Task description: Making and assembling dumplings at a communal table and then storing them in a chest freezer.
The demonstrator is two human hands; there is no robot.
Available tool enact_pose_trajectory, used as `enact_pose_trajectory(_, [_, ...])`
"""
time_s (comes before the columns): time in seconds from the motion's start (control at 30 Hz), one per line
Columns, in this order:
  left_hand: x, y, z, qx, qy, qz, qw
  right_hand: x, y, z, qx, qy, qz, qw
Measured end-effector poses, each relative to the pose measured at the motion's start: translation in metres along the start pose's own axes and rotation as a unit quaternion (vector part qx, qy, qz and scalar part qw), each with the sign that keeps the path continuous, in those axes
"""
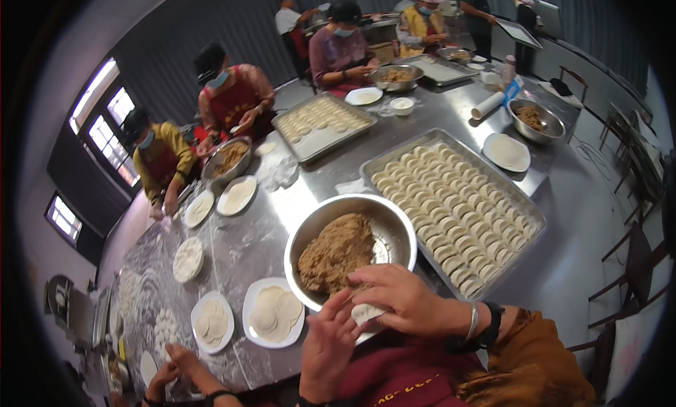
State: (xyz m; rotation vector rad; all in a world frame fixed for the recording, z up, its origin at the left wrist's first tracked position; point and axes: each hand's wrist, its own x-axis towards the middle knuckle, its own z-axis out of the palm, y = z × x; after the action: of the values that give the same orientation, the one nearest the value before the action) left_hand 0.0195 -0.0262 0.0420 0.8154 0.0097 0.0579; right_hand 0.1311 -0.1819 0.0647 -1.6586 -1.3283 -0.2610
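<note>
A folded, pleated dumpling (366,313) sits in the grip of my right hand (404,299), over the near rim of a steel bowl. My left hand (330,349) is at the dumpling's left side, its fingers spread and slightly blurred. Whether its fingertips touch the dough is hard to tell. Brown minced filling (338,254) is heaped in the steel bowl (409,235); my right fingers cover part of the bowl's near edge. Left of the bowl, a white plate (253,330) bears a stack of round dough wrappers (274,312).
Rows of dumplings fill a metal tray (536,232) at the right. Another wrapper plate (224,335), a flour bowl (188,259) and small dough pieces (166,328) lie leftward on the floured steel table (253,269). A co-worker's hands (182,362) work at lower left; several masked people stand across.
</note>
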Motion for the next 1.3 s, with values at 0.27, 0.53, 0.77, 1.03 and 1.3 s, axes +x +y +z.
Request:
enact_pose_trajectory(0.27, [-0.027,0.039,-0.064,0.028,0.127,0.113,0.985,-0.002,0.171,-0.134,0.139,0.089,0.39,0.906])
enact_pose_trajectory(0.53, [-0.03,0.048,-0.075,0.103,0.354,0.112,0.923,0.005,0.332,-0.229,-0.082,0.149,0.437,0.883])
enact_pose_trajectory(0.77, [-0.024,0.05,-0.079,0.156,0.351,0.149,0.911,0.045,0.423,-0.199,-0.146,0.125,0.323,0.927])
enact_pose_trajectory(1.03, [0.006,0.053,-0.064,0.183,0.481,0.103,0.851,0.05,0.436,-0.178,-0.195,0.046,0.36,0.911])
enact_pose_trajectory(1.3, [0.016,0.05,-0.075,0.221,0.467,0.081,0.852,0.043,0.447,-0.169,-0.3,0.014,0.291,0.908])
